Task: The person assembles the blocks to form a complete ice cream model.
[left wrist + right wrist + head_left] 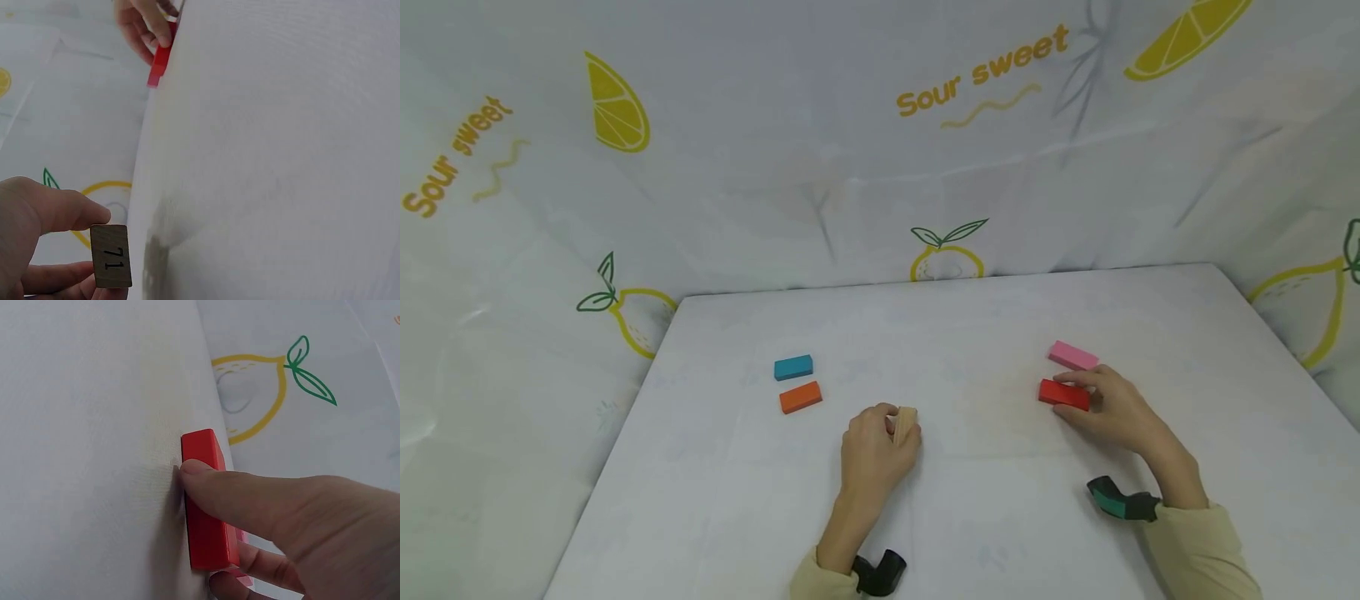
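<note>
Over the tabletop (pixel 970 517), the left hand (pixel 872 454) pinches a wooden block (pixel 906 422), long axis running away from the person (71 marks one face). Beyond, the right hand (pixel 1111 408) grips a red block (pixel 1051 393), lengthwise left-right. The orange block (pixel 801 397), blue block (pixel 793 367) and pink block (pixel 1069 354) lie unheld; work looks midway.

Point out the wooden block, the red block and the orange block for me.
Wooden block (pixel 112 257), left wrist view: middle of its numbered end.
Red block (pixel 208 542), right wrist view: long face turned toward the camera.
Orange block (pixel 801 397), head view: middle of its visible surface.
</note>
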Demonstrator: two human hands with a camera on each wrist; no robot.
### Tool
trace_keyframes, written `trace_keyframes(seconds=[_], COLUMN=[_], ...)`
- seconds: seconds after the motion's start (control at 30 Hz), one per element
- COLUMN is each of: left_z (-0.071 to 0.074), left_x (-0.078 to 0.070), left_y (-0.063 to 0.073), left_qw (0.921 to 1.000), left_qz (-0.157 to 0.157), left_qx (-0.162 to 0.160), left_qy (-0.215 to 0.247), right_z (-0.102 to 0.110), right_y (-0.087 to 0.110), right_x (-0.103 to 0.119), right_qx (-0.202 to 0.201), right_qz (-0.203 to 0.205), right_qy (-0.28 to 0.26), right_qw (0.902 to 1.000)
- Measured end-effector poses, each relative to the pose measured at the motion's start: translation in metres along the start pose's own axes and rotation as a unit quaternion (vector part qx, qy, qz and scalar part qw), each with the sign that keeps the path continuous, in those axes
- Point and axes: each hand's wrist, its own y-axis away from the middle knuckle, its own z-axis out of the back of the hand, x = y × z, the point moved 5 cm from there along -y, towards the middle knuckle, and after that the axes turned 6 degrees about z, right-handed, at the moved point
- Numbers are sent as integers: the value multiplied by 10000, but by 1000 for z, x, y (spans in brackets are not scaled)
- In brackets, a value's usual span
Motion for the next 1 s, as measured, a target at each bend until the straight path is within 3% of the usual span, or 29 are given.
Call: trace_keyframes(seconds=[0.37,0.8,1.0], left_z=[-19,-29,-31], left_x=[-8,-5,-3], left_y=[-2,-3,-5], left_qw=[9991,9988,9989], left_qz=[-204,-69,-19], left_qx=[-368,-330,-333], left_qy=[112,350,316], right_z=[-1,-2,-5], right_y=[0,-1,-7], right_x=[2,3,14], right_qx=[-120,-264,-373], right_qz=[27,133,283], right_qy=[-26,-24,-60], right_qw=[9999,9996,9989])
